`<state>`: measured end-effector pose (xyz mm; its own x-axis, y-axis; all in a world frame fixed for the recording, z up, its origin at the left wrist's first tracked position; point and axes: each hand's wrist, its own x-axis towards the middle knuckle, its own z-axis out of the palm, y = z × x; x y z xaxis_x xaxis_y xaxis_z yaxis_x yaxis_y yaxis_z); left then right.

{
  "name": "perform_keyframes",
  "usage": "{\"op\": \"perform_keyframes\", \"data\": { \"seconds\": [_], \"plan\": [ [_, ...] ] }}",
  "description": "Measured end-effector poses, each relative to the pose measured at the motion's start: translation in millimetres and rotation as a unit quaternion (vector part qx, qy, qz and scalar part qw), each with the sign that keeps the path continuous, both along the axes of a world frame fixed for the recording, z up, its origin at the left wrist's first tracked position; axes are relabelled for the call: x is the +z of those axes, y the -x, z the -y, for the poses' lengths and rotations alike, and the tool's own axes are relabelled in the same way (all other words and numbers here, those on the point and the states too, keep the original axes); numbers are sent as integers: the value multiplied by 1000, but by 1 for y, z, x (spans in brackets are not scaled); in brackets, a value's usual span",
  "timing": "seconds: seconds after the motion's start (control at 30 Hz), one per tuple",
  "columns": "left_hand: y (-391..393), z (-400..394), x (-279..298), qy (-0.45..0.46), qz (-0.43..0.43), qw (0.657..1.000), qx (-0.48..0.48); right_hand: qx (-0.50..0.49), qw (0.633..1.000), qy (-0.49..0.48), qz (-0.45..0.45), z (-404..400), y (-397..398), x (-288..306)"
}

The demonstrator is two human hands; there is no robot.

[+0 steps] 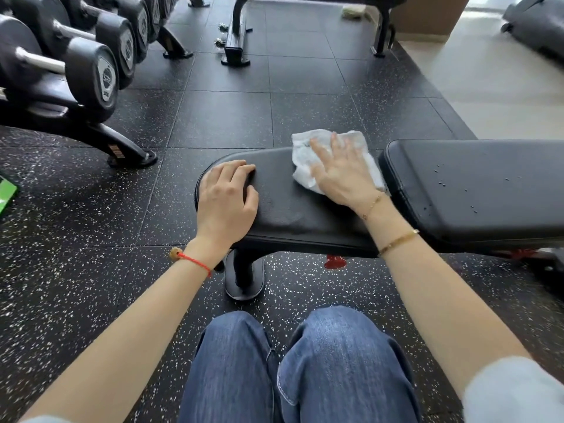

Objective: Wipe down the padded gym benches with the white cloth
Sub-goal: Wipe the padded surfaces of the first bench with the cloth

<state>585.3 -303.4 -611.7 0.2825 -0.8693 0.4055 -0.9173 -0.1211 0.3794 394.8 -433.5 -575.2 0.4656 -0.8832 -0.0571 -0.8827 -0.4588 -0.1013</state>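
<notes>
The right hand (341, 175) lies flat on the white cloth (308, 157), fingers straight and spread, pressing it onto the seat pad (293, 209) of the bench; nothing is curled round the cloth. The cloth is crumpled and creased, with a faint grey mark near its far corner, and it spills past the fingertips toward the far edge of the seat pad, one edge showing on the wrist side too. The left hand (227, 196) rests on the rounded end of the seat pad with fingers bent over the edge, gripping the padding lightly. Just beside the seat pad on the right hand's side, with a narrow gap between, sits the back pad (476, 190), black and smooth, dotted with small droplets. Under the seat pad stands the bench foot (244, 279), with a red knob (335, 261) near it. Nearer than the seat pad are the person's knees in blue jeans (299, 367). Beyond the seat pad's rounded end a dumbbell rack (70, 65) stands on the speckled rubber floor (91, 239), and well beyond the seat pad is a second bench frame (236, 32)
</notes>
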Motion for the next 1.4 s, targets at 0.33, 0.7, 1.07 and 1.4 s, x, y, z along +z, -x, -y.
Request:
{"op": "perform_keyframes", "data": {
  "seconds": [0.33, 0.7, 1.07, 1.4],
  "plan": [
    [-1, -1, -1, 5, 0, 1000, -4, 43, 998, 13, 38, -60, 72, -13],
    [1, -2, 2, 3, -9, 1000, -3, 69, 996, 22, 46, -39, 20, -4],
    [3, -6, 17, -17, -44, 999, -19, 0, 1000, -10, 26, -11, -3, 4],
    [-39, -44, 19, 16, -72, 995, 62, 197, 979, 19, 52, -84, -13, -10]
  ]
}}
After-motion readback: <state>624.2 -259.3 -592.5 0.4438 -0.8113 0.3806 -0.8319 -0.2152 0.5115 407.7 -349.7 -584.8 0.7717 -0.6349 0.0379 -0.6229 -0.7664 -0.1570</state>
